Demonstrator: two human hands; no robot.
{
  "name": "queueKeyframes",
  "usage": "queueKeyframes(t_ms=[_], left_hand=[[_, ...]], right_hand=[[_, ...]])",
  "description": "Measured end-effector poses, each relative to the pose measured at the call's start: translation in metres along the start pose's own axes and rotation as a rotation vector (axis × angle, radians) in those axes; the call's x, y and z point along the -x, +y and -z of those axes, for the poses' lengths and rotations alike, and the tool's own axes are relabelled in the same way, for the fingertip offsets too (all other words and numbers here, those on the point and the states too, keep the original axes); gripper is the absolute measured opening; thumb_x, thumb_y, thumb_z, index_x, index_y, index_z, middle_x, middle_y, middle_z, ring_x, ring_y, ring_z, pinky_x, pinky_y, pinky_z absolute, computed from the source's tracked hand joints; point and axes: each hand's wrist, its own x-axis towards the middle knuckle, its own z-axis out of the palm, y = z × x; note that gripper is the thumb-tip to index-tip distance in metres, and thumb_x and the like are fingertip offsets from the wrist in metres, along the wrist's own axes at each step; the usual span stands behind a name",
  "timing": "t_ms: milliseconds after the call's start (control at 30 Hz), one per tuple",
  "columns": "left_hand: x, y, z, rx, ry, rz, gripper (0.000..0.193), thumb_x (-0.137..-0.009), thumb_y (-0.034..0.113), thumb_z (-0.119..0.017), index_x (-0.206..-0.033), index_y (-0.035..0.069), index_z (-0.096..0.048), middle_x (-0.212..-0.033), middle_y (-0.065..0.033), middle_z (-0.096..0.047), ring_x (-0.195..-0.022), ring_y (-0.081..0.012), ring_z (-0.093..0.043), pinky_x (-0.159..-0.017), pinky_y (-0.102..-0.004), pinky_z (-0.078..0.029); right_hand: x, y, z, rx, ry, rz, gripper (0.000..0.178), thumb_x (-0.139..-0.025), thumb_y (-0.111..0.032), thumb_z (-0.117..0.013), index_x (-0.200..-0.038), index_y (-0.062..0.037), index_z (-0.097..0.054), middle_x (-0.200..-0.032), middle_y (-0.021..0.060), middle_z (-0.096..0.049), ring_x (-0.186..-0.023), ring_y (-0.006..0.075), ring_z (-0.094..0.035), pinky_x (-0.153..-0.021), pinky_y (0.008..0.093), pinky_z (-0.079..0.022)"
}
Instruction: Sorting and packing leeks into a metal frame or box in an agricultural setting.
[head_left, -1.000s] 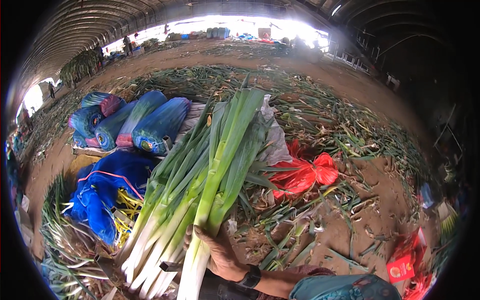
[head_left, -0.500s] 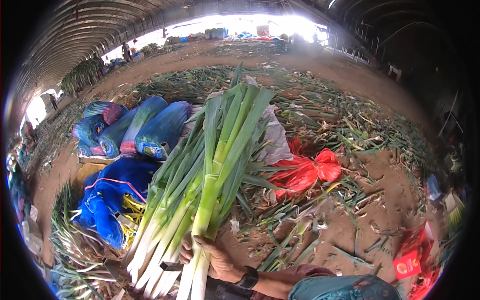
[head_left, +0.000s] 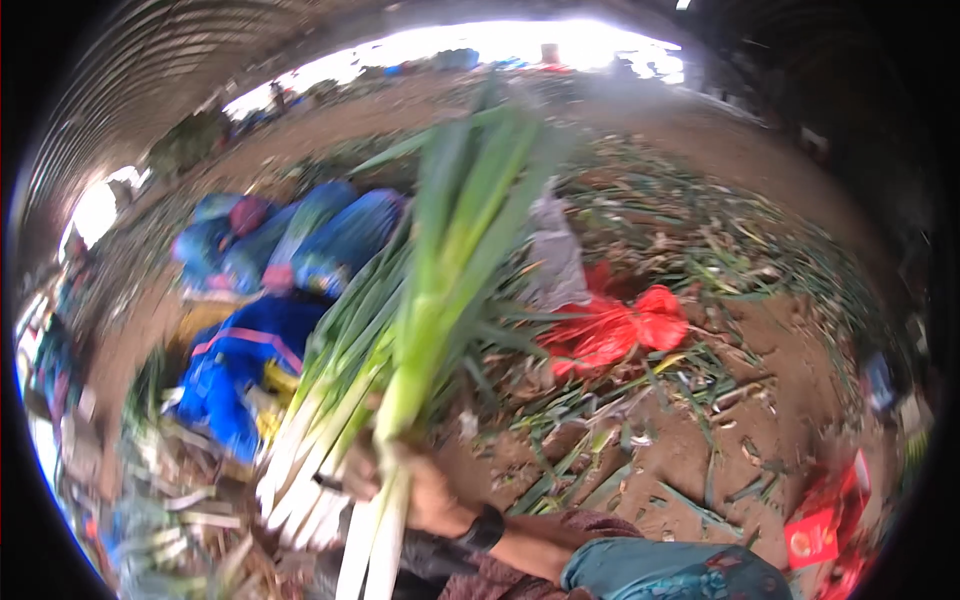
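Observation:
My right hand (head_left: 428,492), with a dark band at the wrist, is wrapped round the white lower part of some long green onions (head_left: 432,300). Their leaves reach up and away, smeared by motion. Fingertips show on the left side of the stalks. Just left of them lies a pile of more green onions (head_left: 318,420), white ends toward me. A short dark bar (head_left: 330,484) crosses near those white ends. My left hand is not in view.
Blue net-wrapped bundles (head_left: 345,240) lie far left, with a blue net heap (head_left: 235,365) nearer. A red plastic bag (head_left: 625,328) sits right of the pile, a red box (head_left: 815,535) at lower right. Loose leaves (head_left: 690,225) litter the dirt floor.
The held green onions and my right hand have risen slightly, and the stalks look blurred. The whole view has shifted, with the background bundles appearing a little further right.

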Motion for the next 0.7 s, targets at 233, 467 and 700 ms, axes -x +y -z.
queueKeyframes(t_ms=[233, 467, 700], left_hand=[[0.286, -0.001, 0.161, -0.318, 0.301, 0.556, 0.034, -0.096, 0.019, -0.046, -0.122, 0.001, -0.058, -0.132, -0.0140, -0.050, -0.114, -0.0217, -0.052, -0.087, -0.0321, -0.047], [0.178, 0.065, 0.123, 0.650, 0.637, 0.284, 0.048, -0.100, 0.038, -0.041, -0.131, 0.002, -0.051, -0.124, -0.0076, -0.053, -0.108, -0.0179, -0.052, -0.092, -0.0287, -0.042], [0.164, 0.083, 0.107, 0.552, 0.644, 0.317, 0.042, -0.100, 0.036, -0.043, -0.112, 0.000, -0.060, -0.090, -0.0103, -0.053, -0.076, -0.0183, -0.051, -0.071, -0.0307, -0.043]], right_hand=[[-0.004, -0.049, -0.004, 0.186, -0.065, 0.172, 0.031, -0.095, -0.036, -0.053, -0.116, -0.0138, -0.048, -0.081, -0.0011, -0.043, -0.066, 0.0091, -0.040, -0.062, 0.0266, -0.038], [-0.008, -0.022, 0.013, 0.102, -0.264, 0.017, 0.038, -0.095, -0.018, -0.056, -0.129, -0.0099, -0.043, -0.091, 0.0033, -0.044, -0.078, 0.0125, -0.043, -0.073, 0.0291, -0.041], [-0.003, -0.019, 0.005, 0.203, -0.257, 0.059, 0.047, -0.095, -0.017, -0.057, -0.137, -0.0132, -0.039, -0.109, 0.0050, -0.049, -0.099, 0.0176, -0.049, -0.101, 0.0424, -0.039]])
